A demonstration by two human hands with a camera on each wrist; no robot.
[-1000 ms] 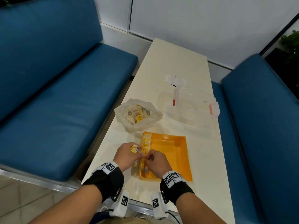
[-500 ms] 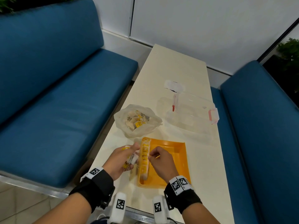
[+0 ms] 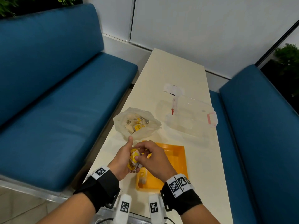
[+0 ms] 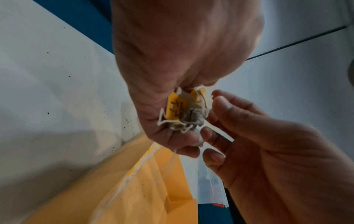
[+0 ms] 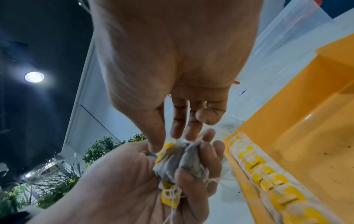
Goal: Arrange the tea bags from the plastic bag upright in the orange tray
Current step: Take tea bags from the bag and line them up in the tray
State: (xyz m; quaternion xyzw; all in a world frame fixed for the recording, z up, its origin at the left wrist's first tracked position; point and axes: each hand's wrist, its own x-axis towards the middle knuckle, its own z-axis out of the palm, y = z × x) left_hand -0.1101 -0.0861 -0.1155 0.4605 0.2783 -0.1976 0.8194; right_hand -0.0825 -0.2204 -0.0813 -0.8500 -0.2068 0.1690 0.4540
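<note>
Fingers [image 5: 191, 178] of the left hand [image 3: 123, 159] curl round a small clutch of grey paper tea bags with yellow tags [image 5: 180, 160], held just above the left edge of the shallow orange plastic tray [image 3: 178, 159]; right hand [image 3: 155, 157] pinches 1 bag's top with thumb and forefinger. Tangled white strings [image 4: 172, 124] could drag a 2nd bag out, or topple the upright row of tea bags [image 5: 268, 181]. Only the right wrist view shows that row clearly; only the head view shows the crumpled clear plastic bag [image 3: 137, 123] beyond
</note>
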